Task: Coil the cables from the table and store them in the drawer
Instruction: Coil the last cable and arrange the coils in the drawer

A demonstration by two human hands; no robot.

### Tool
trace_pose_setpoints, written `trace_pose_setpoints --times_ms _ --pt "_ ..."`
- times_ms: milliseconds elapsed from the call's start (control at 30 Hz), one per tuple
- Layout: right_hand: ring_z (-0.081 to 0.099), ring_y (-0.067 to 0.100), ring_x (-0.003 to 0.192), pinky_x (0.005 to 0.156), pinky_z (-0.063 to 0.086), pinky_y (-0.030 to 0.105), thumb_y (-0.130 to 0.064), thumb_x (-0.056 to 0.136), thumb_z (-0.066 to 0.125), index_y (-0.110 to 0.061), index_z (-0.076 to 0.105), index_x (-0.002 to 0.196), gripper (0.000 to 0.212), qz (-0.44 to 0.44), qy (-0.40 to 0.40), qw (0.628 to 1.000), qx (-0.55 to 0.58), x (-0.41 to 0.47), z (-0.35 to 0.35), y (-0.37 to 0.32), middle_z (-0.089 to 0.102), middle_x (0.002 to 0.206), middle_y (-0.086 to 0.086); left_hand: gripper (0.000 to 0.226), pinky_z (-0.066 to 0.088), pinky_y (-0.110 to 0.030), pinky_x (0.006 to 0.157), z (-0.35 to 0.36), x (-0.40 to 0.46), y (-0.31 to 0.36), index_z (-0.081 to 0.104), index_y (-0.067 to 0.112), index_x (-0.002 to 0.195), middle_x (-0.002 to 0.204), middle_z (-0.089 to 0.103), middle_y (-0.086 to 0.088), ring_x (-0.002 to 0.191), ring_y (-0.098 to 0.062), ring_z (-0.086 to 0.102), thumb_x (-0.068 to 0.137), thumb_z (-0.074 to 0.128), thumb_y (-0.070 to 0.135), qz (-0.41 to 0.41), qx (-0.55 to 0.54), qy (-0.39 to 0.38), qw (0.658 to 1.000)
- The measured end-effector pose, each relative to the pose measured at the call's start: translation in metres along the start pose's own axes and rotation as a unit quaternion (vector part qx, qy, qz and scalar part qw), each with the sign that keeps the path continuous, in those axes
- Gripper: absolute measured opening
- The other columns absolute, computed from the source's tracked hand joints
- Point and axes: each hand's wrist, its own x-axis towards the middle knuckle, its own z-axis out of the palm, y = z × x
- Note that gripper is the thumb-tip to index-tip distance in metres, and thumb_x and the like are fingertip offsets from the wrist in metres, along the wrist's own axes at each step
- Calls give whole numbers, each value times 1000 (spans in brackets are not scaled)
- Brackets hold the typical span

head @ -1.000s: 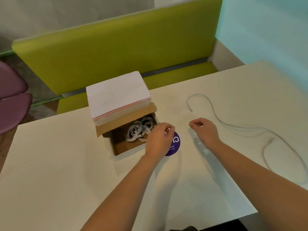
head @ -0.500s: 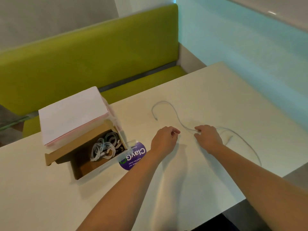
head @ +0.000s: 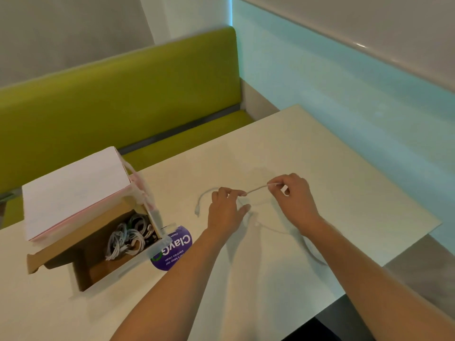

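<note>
A thin white cable [head: 256, 190] is stretched between both hands above the white table [head: 344, 198]. My left hand [head: 227, 210] pinches it near one end, and that end curves down to the left with its plug near the table. My right hand [head: 294, 199] pinches it further along, and the rest trails down under my right forearm. At the left, an open cardboard drawer [head: 103, 267] sticks out of a white box [head: 73, 190] and holds several coiled white cables [head: 128, 237].
A purple round sticker [head: 174, 247] lies on the table beside the drawer's front. A green bench [head: 123, 102] runs behind the table. The table's right edge is near my right forearm.
Both hands have taken hold of the cable and lifted it off the table, stretching a short length between them. The view has swung to the right, so the box sits further left.
</note>
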Motion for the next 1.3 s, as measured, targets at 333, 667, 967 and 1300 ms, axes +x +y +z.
trace_pose_setpoints --times_ms 333,667,967,1300 --pt "51 -1 84 69 37 4 -21 94 58 -28 62 93 8 4 149 977 154 7 -53 -51 57 95 -12 19 46 -37 79 -31 -19 -31 51 17 109 98 69 3 92 -22 62 104 34 24 -196 -122 -66 971" --pt "56 13 87 85 47 34 -16 83 53 -16 63 80 11 40 46 958 281 -16 -58 -72 63 93 -2 61 42 -29 97 -42 -33 -8 37 27 144 136 40 1 121 -14 45 91 66 35 -58 -190 -2 980" --pt "57 11 81 81 49 34 -18 74 51 -13 61 77 12 7 50 933 357 -25 -85 -85 63 88 -2 41 46 -32 80 -74 -30 -4 67 19 101 103 68 -7 99 -25 63 102 37 47 -145 -161 -14 976" --pt "43 25 115 94 36 36 -34 93 60 -35 71 103 15 74 -36 985 -150 -47 -37 -39 59 119 -2 20 24 -25 49 -141 -43 37 45 15 76 59 31 3 48 -11 25 95 41 18 -146 -459 -9 876"
